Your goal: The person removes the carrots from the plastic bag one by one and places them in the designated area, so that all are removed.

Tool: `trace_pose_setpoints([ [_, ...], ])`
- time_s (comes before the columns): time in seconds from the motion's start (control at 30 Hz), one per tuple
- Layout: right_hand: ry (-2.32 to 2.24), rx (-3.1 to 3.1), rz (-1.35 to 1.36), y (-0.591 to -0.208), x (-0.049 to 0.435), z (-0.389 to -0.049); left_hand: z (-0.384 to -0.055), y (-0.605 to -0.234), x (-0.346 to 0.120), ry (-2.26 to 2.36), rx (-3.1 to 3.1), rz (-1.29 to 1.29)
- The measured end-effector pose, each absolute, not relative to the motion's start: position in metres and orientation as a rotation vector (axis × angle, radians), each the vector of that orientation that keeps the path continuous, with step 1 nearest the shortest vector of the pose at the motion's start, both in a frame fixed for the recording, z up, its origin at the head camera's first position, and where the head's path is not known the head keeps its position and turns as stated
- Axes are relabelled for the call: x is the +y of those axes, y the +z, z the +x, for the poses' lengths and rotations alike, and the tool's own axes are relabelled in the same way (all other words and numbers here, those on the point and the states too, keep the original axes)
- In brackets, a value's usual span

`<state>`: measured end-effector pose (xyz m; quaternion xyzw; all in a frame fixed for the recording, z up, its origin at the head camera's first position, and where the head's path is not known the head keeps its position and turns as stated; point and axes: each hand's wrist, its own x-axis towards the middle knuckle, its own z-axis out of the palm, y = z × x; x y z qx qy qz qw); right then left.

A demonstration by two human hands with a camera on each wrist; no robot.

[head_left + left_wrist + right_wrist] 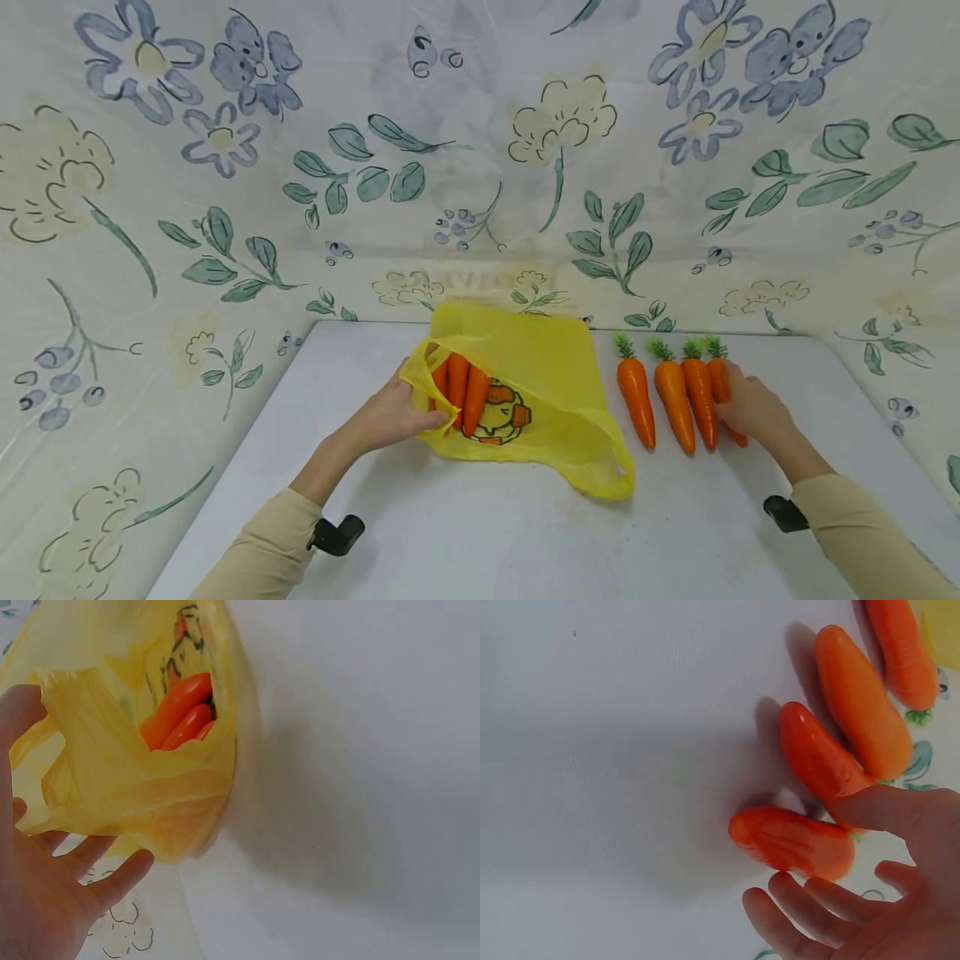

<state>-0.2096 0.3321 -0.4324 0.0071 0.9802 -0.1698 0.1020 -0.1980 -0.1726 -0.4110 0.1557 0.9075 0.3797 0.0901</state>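
Note:
A yellow plastic bag [525, 350] with a cartoon print lies on the white table, its mouth facing left. Orange carrots [478, 400] show inside the opening. My left hand [401, 408] holds the bag's rim, thumb on the near side and fingers behind the film [97, 765]. Right of the bag, several carrots with green tops lie in a row. Around the rightmost carrot [791, 840] my right hand [757, 408] is spread, thumb to one side and fingertips right at the other. That thumb overlaps the neighbouring carrot [817, 750] in the right wrist view.
The white table [480, 533] ends at a flowered cloth [480, 183] hanging behind and at the sides. Two more carrots, one nearest the bag [636, 404] and one beside it [675, 408], lie left of the pair by my right hand. Dark wrist cameras sit on both sleeves.

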Motion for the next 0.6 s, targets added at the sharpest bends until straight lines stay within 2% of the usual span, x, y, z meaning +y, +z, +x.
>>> trace_pose_setpoints([
  [0.6,-0.522,2.904,-0.061,-0.419,0.310,-0.200,-0.197,-0.415,-0.175,1.082,2.740,0.458],
])
